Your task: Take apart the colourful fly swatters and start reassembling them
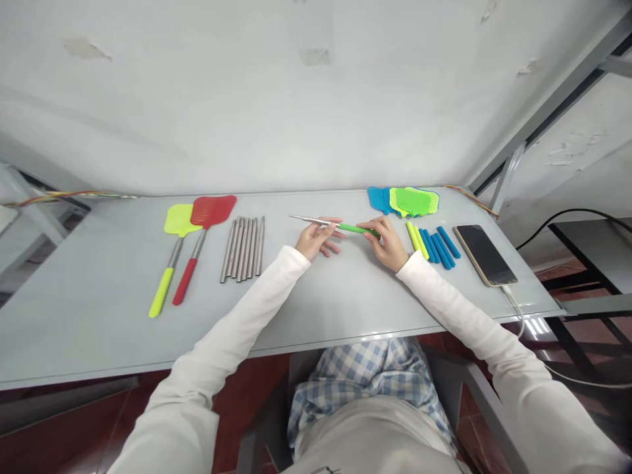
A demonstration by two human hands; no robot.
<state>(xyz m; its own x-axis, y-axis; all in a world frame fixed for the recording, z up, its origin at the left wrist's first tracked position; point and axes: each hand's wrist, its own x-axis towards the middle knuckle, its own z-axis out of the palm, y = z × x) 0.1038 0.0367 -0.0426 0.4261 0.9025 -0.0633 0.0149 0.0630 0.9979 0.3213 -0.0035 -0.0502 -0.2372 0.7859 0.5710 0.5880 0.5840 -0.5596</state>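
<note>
Between my hands, above the table, is a metal rod (310, 219) with a green handle sleeve (351, 228) on its right end. My left hand (316, 239) pinches the rod near where it meets the sleeve, its other fingers spread behind. My right hand (386, 245) grips the far end of the green handle. Left of my hands lies a row of several bare metal rods (243, 249). Just right of my right hand are yellow-green handle sleeves (417, 239) and several blue handle sleeves (438, 247). Behind them lie loose swatter heads (405, 201) in blue, yellow-green and green.
A yellow-green fly swatter (168, 270) and a red fly swatter (197, 247) lie at the left of the grey table (99, 289). A phone (486, 255) with a white cable (514, 299) rests at the right. A wall (276, 118) stands behind the table.
</note>
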